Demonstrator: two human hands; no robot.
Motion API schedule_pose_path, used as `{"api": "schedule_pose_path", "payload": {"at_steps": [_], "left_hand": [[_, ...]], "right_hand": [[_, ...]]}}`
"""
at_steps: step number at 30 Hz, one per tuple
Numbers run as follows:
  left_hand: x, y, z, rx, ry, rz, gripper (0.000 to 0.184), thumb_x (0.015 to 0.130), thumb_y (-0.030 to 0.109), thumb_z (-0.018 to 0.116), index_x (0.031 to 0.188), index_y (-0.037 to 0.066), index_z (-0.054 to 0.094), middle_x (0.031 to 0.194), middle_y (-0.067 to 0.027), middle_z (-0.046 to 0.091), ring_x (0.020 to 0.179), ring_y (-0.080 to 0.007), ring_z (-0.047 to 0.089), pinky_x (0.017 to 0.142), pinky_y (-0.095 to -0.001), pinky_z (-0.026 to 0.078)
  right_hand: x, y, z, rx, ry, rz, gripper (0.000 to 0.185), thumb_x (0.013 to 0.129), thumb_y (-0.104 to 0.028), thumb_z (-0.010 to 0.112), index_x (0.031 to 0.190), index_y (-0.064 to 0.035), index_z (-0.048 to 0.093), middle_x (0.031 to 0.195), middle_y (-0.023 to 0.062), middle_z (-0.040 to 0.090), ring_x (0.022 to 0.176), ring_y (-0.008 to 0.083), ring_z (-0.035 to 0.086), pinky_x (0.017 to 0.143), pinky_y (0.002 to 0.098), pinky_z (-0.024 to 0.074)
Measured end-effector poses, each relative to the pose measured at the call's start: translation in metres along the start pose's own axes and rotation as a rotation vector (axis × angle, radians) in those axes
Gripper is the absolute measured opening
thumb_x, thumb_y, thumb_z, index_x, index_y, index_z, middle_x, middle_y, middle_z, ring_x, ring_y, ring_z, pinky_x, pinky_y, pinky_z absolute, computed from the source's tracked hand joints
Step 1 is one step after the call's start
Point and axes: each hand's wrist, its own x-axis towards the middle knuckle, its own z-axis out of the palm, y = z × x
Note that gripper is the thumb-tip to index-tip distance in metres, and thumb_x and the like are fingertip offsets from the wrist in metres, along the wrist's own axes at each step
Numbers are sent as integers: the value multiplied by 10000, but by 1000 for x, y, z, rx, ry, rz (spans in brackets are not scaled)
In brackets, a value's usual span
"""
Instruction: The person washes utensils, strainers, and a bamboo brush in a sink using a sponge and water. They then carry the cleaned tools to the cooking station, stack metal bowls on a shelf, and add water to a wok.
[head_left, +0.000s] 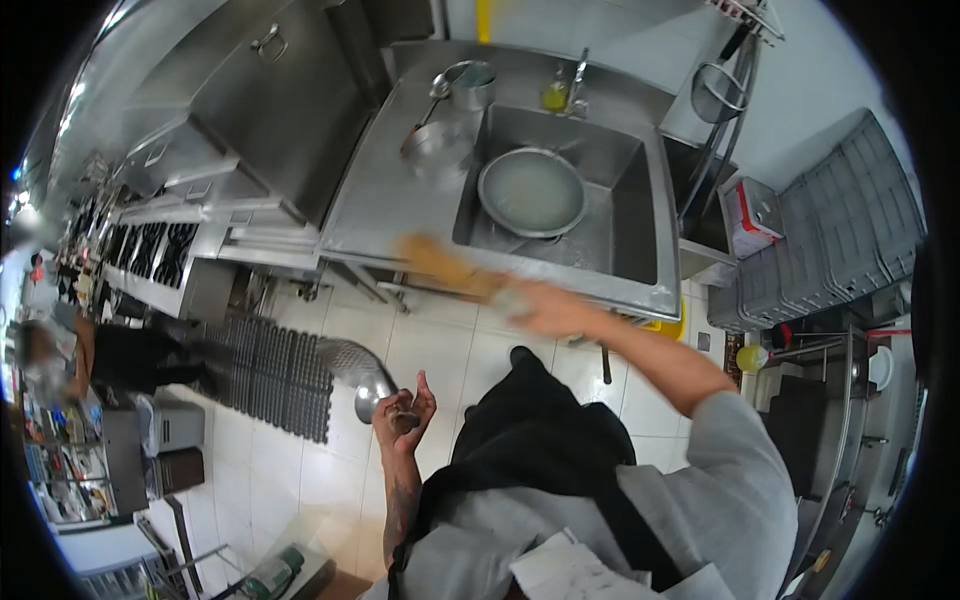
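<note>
While left hand (pixel 403 411) is gripping a scoop (pixel 372 390) above the floor (pixel 325 480) and right hand (pixel 548 308) a blurred brown tool (pixel 445 264), work is seemingly running midway, a bowl (pixel 545 234) sitting in the sink (pixel 633 215).

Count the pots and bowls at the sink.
3: a large metal bowl in the basin, a metal pot at the counter's back left, and a blurred bowl-like vessel left of the basin. Others nested inside could be hidden.
</note>
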Motion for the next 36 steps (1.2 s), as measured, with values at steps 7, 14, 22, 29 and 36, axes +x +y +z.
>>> {"api": "schedule_pose_path", "payload": {"at_steps": [7,14,22,29,36], "left_hand": [[26,-1,27,374,-355,373,149,851,240,626,923,115,586,1089,-148,580,1158,-379,513,1021,-562,388],[68,24,2,309,-23,560,319,789,207,657,1047,37,576,1118,-154,606,1086,-354,572,999,-525,454],[80,50,7,-351,135,572,271,700,232,657,861,22,599,1224,-262,554,1148,-425,516,974,-558,417],[89,52,-5,-325,241,709,271,781,271,573,762,7,513,1207,-311,539,1144,-482,502,966,-605,402],[98,94,-13,-239,344,778,288,744,233,625,894,1,546,1184,-290,565,1136,-436,521,962,-586,409]], "right_hand": [[111,-86,123,-78,-324,-103,815,836,-340,680,1459,-2,277,1256,347,508,1044,448,623,872,466,522],[198,-32,95,-38,-571,-522,713,788,-359,725,1340,-3,448,1262,276,540,1056,407,620,907,462,501],[336,217,-103,-614,307,-260,279,844,-303,684,1015,-85,647,1129,109,659,1217,313,537,1163,501,256],[216,267,-184,-67,818,516,326,915,-338,615,1099,-75,669,816,190,688,826,394,678,780,513,509],[282,322,-292,-230,583,805,621,883,-543,553,1099,29,662,1150,304,631,1123,412,607,963,484,465]]}}
